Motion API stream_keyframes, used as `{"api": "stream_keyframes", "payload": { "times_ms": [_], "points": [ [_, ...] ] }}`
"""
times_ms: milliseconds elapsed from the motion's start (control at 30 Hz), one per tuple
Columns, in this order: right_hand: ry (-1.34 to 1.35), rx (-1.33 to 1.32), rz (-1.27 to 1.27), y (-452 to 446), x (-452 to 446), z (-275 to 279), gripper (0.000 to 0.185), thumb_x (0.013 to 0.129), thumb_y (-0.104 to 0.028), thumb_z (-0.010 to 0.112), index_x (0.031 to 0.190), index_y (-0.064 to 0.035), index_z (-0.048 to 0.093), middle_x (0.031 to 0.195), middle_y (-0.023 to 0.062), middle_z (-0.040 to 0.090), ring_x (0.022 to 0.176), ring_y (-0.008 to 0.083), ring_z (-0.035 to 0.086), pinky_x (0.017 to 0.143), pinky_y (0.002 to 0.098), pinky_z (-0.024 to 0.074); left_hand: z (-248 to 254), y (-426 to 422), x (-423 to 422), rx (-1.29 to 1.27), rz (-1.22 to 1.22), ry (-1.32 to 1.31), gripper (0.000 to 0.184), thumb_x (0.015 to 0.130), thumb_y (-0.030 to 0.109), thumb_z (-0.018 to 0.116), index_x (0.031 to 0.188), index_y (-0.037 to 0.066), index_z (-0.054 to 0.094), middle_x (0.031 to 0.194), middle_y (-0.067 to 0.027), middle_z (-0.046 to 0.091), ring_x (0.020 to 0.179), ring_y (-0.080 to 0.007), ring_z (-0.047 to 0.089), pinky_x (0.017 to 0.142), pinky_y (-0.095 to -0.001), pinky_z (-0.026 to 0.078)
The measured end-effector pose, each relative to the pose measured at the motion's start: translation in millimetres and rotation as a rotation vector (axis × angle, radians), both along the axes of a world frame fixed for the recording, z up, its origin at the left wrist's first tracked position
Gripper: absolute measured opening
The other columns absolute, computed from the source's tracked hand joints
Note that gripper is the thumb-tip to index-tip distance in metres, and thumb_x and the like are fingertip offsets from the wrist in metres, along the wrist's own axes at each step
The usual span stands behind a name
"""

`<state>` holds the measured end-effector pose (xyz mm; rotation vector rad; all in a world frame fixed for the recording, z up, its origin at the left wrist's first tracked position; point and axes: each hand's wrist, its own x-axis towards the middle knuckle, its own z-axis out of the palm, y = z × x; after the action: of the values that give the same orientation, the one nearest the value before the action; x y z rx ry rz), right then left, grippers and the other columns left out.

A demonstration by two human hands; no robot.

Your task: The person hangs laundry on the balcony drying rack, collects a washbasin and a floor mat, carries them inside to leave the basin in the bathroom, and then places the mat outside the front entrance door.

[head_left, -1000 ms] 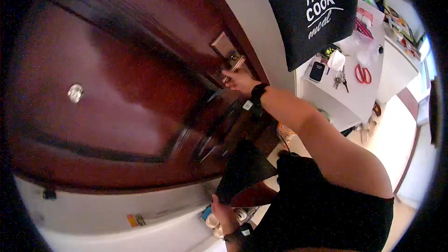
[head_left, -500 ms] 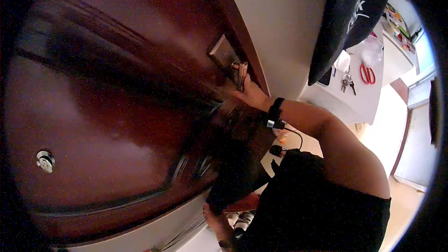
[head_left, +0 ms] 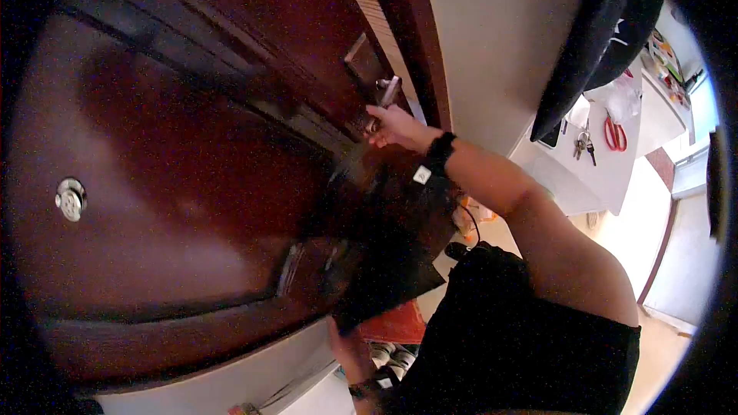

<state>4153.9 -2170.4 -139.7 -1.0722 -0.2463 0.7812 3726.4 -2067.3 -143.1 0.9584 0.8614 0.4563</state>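
Note:
A dark red-brown door (head_left: 192, 161) fills the left side of the view, slightly ajar, with a narrow gap along its edge. My right hand (head_left: 396, 127) is just beside the metal door handle (head_left: 390, 91). Its thumb is stretched out and its fingers are loosely bent, with nothing visible in them. A bare strip of handle shows past the hand. Low in the view, my left hand (head_left: 342, 338) is blurred beside a dark shape (head_left: 392, 284). Its fingers are not distinguishable. Both wrists wear black bands.
A round metal fitting (head_left: 71, 200) sits on the door. At right, a white table (head_left: 565, 173) bears keys (head_left: 584, 146), red-handled scissors (head_left: 615, 134) and a phone (head_left: 550, 135). A black hanging item (head_left: 592, 54) is near the wall. Shoes (head_left: 396, 360) and a red mat (head_left: 400, 323) are below.
The door has come away from its frame, so a gap now shows. My right hand has let go of the handle and shifted slightly left. My left hand has moved up a little.

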Motion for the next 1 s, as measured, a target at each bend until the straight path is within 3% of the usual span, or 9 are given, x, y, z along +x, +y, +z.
{"api": "stream_keyframes", "payload": {
  "times_ms": [233, 300, 367, 600, 767, 867, 933, 967, 1000],
  "points": [
    [-0.356, -0.326, 0.123, 31, 40, 5, 0.055, 0.084, -0.057, 0.042, 0.092, -0.0049, 0.055, 0.077, 0.0061, 0.059, 0.062, 0.0153, 0.058, 0.050, 0.0244, 0.0453, 21, 0, 38, -0.154, 0.117, 0.004, 0.045, 0.088, 0.035, 0.050, 0.117, 0.001, 0.046, 0.117, -0.0104, 0.052, 0.105, -0.0230, 0.050, 0.091, -0.0353, 0.039],
    [-0.392, -0.400, 0.046, 39, 44, 9, 0.056, 0.085, -0.056, 0.040, 0.091, -0.0024, 0.055, 0.078, 0.0076, 0.060, 0.061, 0.0150, 0.057, 0.050, 0.0258, 0.0453, 23, 5, 51, -0.191, 0.255, -0.090, 0.029, 0.086, 0.031, 0.055, 0.092, 0.003, 0.056, 0.081, -0.0061, 0.059, 0.080, -0.0192, 0.056, 0.079, -0.0325, 0.048],
    [-0.422, -0.448, -0.028, 40, 42, 2, 0.049, 0.088, -0.049, 0.039, 0.087, -0.0030, 0.056, 0.077, 0.0087, 0.060, 0.061, 0.0159, 0.057, 0.052, 0.0273, 0.0458, 8, 17, 52, -0.213, 0.256, -0.099, 0.028, 0.086, 0.031, 0.055, 0.091, 0.003, 0.057, 0.082, -0.0067, 0.059, 0.081, -0.0200, 0.056, 0.080, -0.0326, 0.048],
    [-0.486, -0.519, 0.221, -49, -60, -145, 0.022, 0.086, -0.019, 0.050, 0.073, -0.0026, 0.055, 0.058, 0.0039, 0.052, 0.049, 0.0109, 0.051, 0.047, 0.0278, 0.0430, -3, 28, 70, -0.353, 0.261, -0.229, 0.026, 0.087, 0.026, 0.052, 0.092, 0.001, 0.058, 0.093, -0.0109, 0.060, 0.088, -0.0261, 0.057, 0.084, -0.0381, 0.047],
    [-0.383, -0.754, 0.410, -99, -125, -226, 0.022, 0.084, -0.022, 0.053, 0.080, -0.0010, 0.059, 0.063, 0.0060, 0.059, 0.052, 0.0137, 0.056, 0.051, 0.0272, 0.0460, -4, 45, 108, -0.499, 0.255, -0.452, 0.024, 0.088, 0.023, 0.051, 0.101, 0.003, 0.052, 0.108, -0.0101, 0.053, 0.108, -0.0256, 0.046, 0.093, -0.0405, 0.039],
    [-0.342, -0.668, 0.714, -106, -150, -230, 0.026, 0.084, -0.026, 0.055, 0.093, -0.0014, 0.055, 0.063, 0.0047, 0.058, 0.056, 0.0151, 0.055, 0.050, 0.0314, 0.0448, 6, 52, 134, -0.538, 0.337, -0.450, 0.026, 0.090, 0.022, 0.044, 0.107, 0.003, 0.050, 0.113, -0.0097, 0.051, 0.111, -0.0260, 0.045, 0.092, -0.0410, 0.039],
    [-0.235, -0.607, 0.791, -103, -165, -235, 0.045, 0.081, -0.029, 0.060, 0.115, -0.0031, 0.046, 0.068, 0.0073, 0.060, 0.059, 0.0163, 0.056, 0.051, 0.0308, 0.0442, 15, 58, 144, -0.473, 0.309, -0.584, 0.031, 0.090, 0.022, 0.043, 0.114, 0.003, 0.047, 0.116, -0.0104, 0.050, 0.111, -0.0272, 0.045, 0.092, -0.0414, 0.040],
    [-0.270, -0.783, 0.971, -97, -168, -241, 0.067, 0.079, -0.031, 0.063, 0.131, -0.0059, 0.028, 0.071, 0.0106, 0.060, 0.059, 0.0174, 0.056, 0.051, 0.0298, 0.0442, 22, 61, 149, -0.505, 0.333, -0.589, 0.033, 0.091, 0.022, 0.042, 0.117, 0.002, 0.045, 0.119, -0.0115, 0.049, 0.111, -0.0280, 0.046, 0.093, -0.0414, 0.040],
    [-0.257, -0.781, 0.972, -95, -170, -236, 0.067, 0.079, -0.031, 0.063, 0.131, -0.0059, 0.028, 0.071, 0.0106, 0.060, 0.059, 0.0174, 0.056, 0.051, 0.0298, 0.0442, 27, 63, 153, -0.507, 0.333, -0.577, 0.033, 0.091, 0.022, 0.042, 0.117, 0.002, 0.045, 0.119, -0.0115, 0.049, 0.111, -0.0280, 0.046, 0.093, -0.0414, 0.040]
  ]
}}
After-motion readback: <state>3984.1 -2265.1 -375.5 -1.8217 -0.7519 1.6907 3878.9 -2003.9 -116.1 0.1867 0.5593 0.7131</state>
